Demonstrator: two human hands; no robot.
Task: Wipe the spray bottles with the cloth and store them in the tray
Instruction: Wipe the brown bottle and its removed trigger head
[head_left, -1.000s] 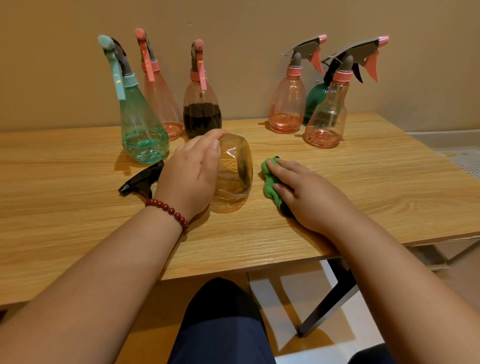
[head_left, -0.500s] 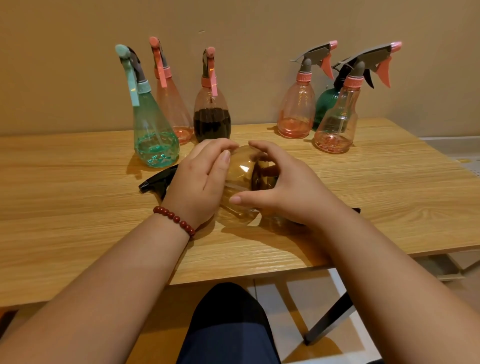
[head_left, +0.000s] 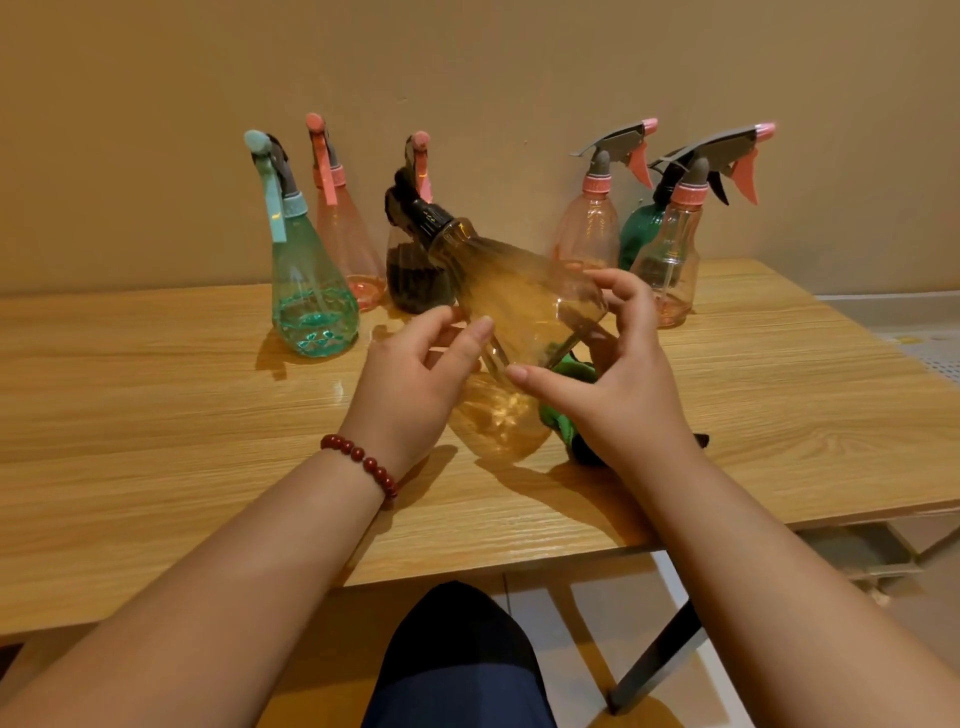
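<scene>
An amber spray bottle (head_left: 519, 301) with a black nozzle is lifted off the wooden table (head_left: 156, 415), tilted with its nozzle up and to the left; it is blurred by motion. My left hand (head_left: 415, 384) grips its lower side and my right hand (head_left: 618, 384) grips its base from the right. A green cloth (head_left: 563, 415) shows just below my right palm, near the tabletop; I cannot tell whether the hand holds it. No tray is in view.
Along the wall stand a teal bottle (head_left: 311, 296), a pink bottle (head_left: 345, 244), a dark-filled bottle (head_left: 415, 280), another pink bottle (head_left: 589, 223), a green bottle (head_left: 641, 234) and a clear pink-capped bottle (head_left: 670, 260). The table's front edge runs above my knee.
The amber bottle lay on its side under my left hand; my right hand left the cloth, joined it, and both hands have raised and tilted the bottle.
</scene>
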